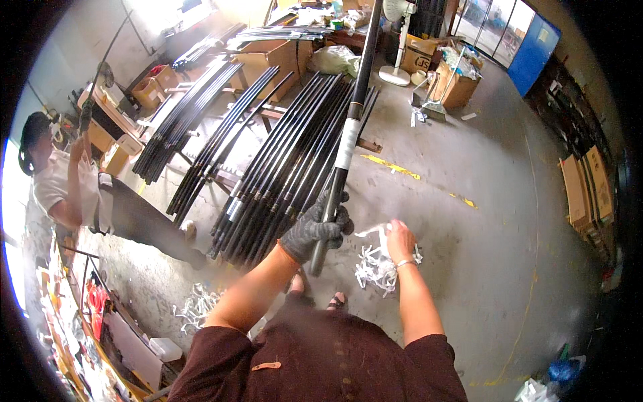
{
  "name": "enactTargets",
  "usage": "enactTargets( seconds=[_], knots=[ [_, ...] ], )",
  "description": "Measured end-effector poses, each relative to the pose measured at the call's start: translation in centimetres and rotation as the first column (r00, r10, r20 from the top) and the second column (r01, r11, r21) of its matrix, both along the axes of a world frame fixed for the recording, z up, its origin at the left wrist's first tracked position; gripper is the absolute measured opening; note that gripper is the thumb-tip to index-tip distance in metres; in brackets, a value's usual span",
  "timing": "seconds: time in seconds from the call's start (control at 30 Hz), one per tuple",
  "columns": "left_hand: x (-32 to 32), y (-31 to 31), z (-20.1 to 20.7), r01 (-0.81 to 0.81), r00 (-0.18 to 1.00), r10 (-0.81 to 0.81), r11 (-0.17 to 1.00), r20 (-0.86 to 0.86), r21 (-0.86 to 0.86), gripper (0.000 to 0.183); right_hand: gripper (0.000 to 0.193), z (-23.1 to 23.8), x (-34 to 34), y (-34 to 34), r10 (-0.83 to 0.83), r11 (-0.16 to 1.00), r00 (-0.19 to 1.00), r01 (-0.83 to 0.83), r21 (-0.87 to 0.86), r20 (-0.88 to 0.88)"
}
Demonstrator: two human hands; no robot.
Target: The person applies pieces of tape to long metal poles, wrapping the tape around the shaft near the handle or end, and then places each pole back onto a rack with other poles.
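My left hand [313,231], in a dark grey knit glove, is closed round the lower part of a long black pole [362,77]. The pole tilts up and away, and its top runs out of the picture. A white wrapping [346,144] circles it a little above the glove. My bare right hand [400,242], to the right of the pole and apart from it, is closed on a white strip [372,230] that trails to the left. Below it, a heap of similar white strips [375,273] lies on the floor.
Several black poles [281,171] lie side by side on a low rack ahead and left. At the left a person [74,181] holds another pole [107,53]. A white fan [395,74], cardboard boxes [455,84] and a broom [434,107] stand at the back. More strips [199,307] lie at lower left.
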State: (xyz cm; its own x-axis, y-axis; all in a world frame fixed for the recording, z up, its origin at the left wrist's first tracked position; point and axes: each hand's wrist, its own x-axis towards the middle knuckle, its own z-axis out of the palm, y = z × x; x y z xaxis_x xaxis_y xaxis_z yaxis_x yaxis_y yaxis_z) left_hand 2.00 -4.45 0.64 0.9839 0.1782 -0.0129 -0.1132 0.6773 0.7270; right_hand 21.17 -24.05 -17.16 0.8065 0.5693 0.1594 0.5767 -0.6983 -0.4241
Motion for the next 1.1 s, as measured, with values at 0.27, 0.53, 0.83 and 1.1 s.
enactTargets(
  seconds=[0.27, 0.53, 0.83, 1.1],
  knots=[
    [-1.0, 2.0, 2.8, 0.064, 0.994, -0.069, 0.996, 0.083, 0.058, 0.081, 0.017, -8.6, 2.7, -14.5, -0.197, 0.893, 0.809, 0.381, 0.239, -0.554],
    [0.8, 1.0, 2.7, -0.018, 0.998, 0.010, 0.991, 0.060, 0.134, 0.078, 0.028, 13.2, -0.7, -2.1, 0.286, 0.690, 0.750, 0.271, 0.671, -0.597],
    [1.1, 0.5, 3.5, 0.096, 0.993, -0.097, 0.995, 0.070, 0.026, 0.080, 0.022, 23.3, -5.0, 5.8, 0.498, 0.647, 0.862, -0.297, 0.703, -0.094],
    [1.2, 0.2, 2.5, -0.027, 1.000, 0.028, 0.995, -0.008, 0.099, 0.066, 0.018, 23.9, -6.7, 6.8, 0.492, 0.712, 0.870, -0.375, 0.594, -0.040]
  ],
)
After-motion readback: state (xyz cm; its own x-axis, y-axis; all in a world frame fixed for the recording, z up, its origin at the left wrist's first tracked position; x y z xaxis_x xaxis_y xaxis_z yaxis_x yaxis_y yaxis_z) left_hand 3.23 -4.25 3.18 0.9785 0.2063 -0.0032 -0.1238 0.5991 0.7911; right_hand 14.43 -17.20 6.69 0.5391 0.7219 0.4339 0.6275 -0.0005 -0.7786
